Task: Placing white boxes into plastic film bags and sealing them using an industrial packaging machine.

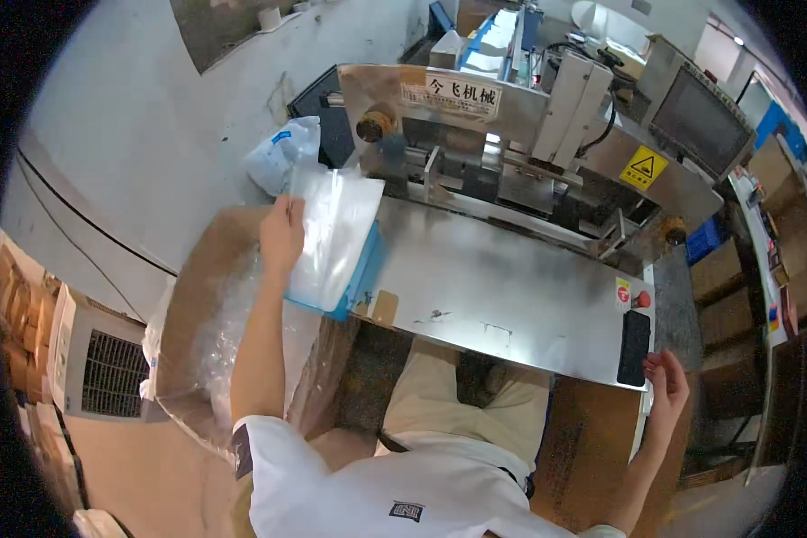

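The left hand [282,235] pinches a clear plastic bag [332,231] lying on the stack at the steel worktop's [502,296] left end, apparently a pick-up, while the right hand [668,381], fingers loosely curled, touches the black pad [635,348]; next, lift one bag cleanly.

Bare steel table [511,287] centre; machine [529,143] blocks behind.

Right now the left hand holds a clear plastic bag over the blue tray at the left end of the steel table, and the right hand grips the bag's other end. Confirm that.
Not quite. The right hand is nowhere near the clear plastic bag; it sits at the steel table's right corner, beside the black pad. The head view shows this. The left hand does hold the bag over the blue tray.
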Demonstrator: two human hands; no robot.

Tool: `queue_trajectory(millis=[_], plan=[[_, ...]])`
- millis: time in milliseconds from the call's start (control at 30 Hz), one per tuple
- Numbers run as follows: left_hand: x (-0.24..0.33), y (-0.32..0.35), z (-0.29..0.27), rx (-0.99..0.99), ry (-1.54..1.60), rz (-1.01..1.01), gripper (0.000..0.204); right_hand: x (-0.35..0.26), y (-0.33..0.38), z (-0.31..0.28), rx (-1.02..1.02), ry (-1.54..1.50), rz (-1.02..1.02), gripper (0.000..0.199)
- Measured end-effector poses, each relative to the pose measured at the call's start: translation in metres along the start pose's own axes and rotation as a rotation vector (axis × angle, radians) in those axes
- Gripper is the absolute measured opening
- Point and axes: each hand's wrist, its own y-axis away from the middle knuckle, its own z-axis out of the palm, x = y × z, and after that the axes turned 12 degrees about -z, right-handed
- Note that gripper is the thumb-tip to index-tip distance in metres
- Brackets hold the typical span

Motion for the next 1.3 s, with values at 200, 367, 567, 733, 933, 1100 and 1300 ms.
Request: queue_trajectory(millis=[200, 367, 567, 733, 933, 1100, 1300], plan=[[0.009, 0.001, -0.008, 0.183, -0.041, 0.196, 0.028, -0.003, -0.007, 0.024, -0.052, -0.053, 0.027, 0.040], [0.044, 0.006, -0.024, 0.148, 0.211, 0.042, 0.023, -0.021, -0.013, 0.048, -0.119, -0.079, 0.049, 0.041], [0.129, 0.073, -0.020, -0.556, 0.551, 0.153, 0.024, -0.061, -0.038, 0.102, -0.222, 0.016, -0.163, 0.053], [0.185, 0.169, 0.004, -1.246, 0.695, 0.100, 0.024, -0.117, -0.065, 0.184, -0.380, -0.220, -0.268, 0.053], [0.198, 0.235, 0.048, -0.910, 0.747, 0.205, 0.043, -0.095, -0.050, 0.171, -0.582, 0.143, -0.149, 0.015], [0.195, 0.245, 0.071, -1.014, 0.826, -0.061, 0.052, -0.075, -0.045, 0.171, -0.598, 0.221, -0.313, 0.019], [0.190, 0.236, 0.079, -1.214, 0.971, -0.262, 0.029, -0.066, -0.049, 0.153, -0.412, 0.014, -0.199, 0.014]])
